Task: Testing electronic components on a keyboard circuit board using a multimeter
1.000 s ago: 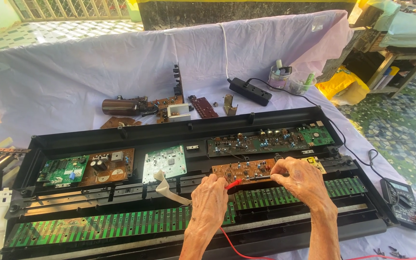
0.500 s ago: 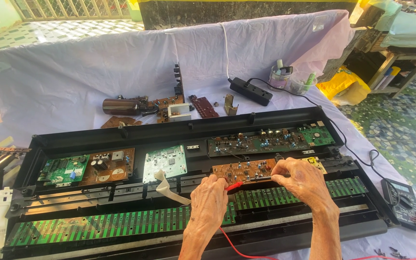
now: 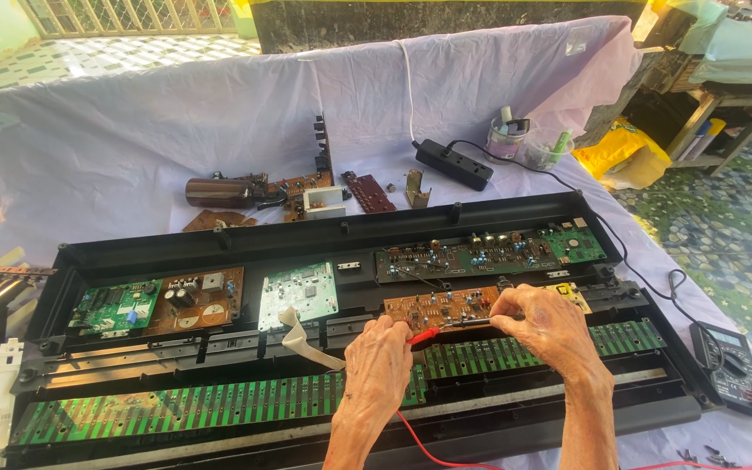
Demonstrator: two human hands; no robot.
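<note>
Here, center frame, my left hand (image 3: pixel 379 361) pinches the red probe (image 3: pixel 424 334), tip on the brown circuit board (image 3: pixel 446 306); right hand (image 3: pixel 546 324) fingers closed on a dark probe, prob. steadying contact.

A dark handheld meter (image 3: pixel 728 361) lies at the near right on the white cloth, its small grey screen (image 3: pixel 723 338) facing up. Far right, a crumpled yellow bag (image 3: pixel 624 155) sits on the floor.

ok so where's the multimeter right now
In the head view the multimeter lies on the white cloth at the far right, just off the open keyboard case's right end, beyond the right hand.
</note>
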